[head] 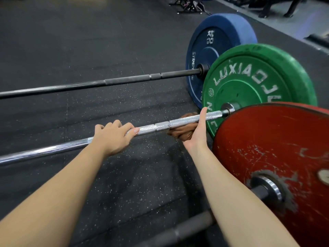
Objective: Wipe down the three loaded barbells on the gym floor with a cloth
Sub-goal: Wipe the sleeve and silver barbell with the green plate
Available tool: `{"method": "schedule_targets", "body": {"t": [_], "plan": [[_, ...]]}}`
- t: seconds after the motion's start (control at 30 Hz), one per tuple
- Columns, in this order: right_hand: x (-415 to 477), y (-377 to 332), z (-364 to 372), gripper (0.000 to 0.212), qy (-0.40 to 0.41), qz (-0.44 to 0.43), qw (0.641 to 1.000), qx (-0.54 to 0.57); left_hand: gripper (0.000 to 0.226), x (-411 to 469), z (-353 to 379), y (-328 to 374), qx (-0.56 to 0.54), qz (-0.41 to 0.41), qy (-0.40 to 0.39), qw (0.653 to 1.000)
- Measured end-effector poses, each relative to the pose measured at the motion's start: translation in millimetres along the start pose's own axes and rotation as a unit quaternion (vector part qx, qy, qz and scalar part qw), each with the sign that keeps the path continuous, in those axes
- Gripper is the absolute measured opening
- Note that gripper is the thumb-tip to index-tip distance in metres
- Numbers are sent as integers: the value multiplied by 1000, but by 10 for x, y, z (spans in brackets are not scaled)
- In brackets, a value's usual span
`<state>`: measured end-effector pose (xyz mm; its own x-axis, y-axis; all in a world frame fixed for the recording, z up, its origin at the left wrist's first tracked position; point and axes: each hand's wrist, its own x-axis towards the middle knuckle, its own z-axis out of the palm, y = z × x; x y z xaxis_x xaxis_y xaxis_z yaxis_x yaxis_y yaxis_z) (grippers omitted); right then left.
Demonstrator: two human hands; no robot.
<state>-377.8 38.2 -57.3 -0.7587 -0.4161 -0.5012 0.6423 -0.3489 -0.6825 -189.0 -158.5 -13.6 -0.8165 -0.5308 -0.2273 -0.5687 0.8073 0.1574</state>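
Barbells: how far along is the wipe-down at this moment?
Nothing shows as finished. In hand: the right hand presses a brown cloth under the silver bar beside the green plate, while the left hand steadies it. The blue-plate bar and red-plate bar lie untouched.

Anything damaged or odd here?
Yes: the red plate nearest the camera is badly scuffed, with paint scratched and chipped around its hub. The green plate and blue plate look intact.
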Motion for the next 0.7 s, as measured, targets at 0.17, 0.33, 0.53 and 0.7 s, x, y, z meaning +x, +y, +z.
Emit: {"method": "schedule_targets", "body": {"t": [0.17,0.33,0.53,0.7], "plan": [[153,-136,-108,87,77,-16,997,5,49,5,6,-7,3,3,4,1000],[170,-266,-244,86,95,-62,991,73,50,-5,9,-5,9,7,5,1000],[46,-150,-121,91,48,-68,995,63,49,-8,3,-3,4,9,5,1000],[-47,-5,-31,75,37,-72,996,48,50,-1,-3,-5,5,6,4,1000]]}}
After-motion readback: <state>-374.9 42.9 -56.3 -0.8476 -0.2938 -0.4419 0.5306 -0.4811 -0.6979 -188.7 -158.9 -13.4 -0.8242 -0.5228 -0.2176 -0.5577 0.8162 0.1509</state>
